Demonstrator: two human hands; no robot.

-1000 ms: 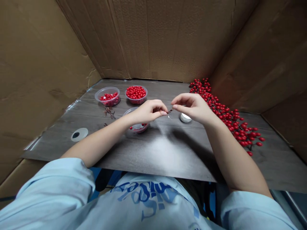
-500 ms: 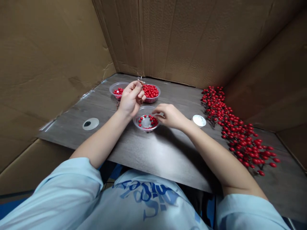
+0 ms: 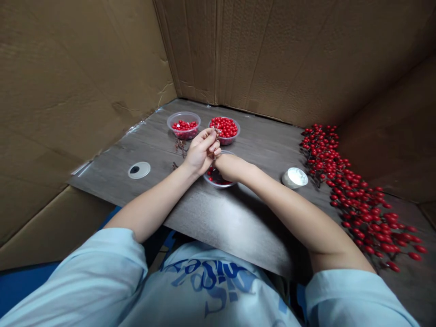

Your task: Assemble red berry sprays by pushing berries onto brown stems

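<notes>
My left hand is closed in a pinch on a thin brown twig, its tip poking out above the thumb. Beneath it, my right hand reaches down into the near clear plastic bowl, which holds red berries. The fingers of that hand are hidden by the hand itself and the bowl. Behind my hands stand another clear bowl, partly filled with red berries, and a fuller bowl of berries. Bare brown twigs lie left of my left hand.
Red-berried branches run along the table's right side. A small white tub stands right of my right forearm. A flat whitish disc with a black spot lies on the left. Cardboard walls enclose the grey table.
My right hand has moved left and down into the near bowl, closer to my left hand. My left hand keeps its pinch. The view has shifted slightly, moving the table items rightward.
</notes>
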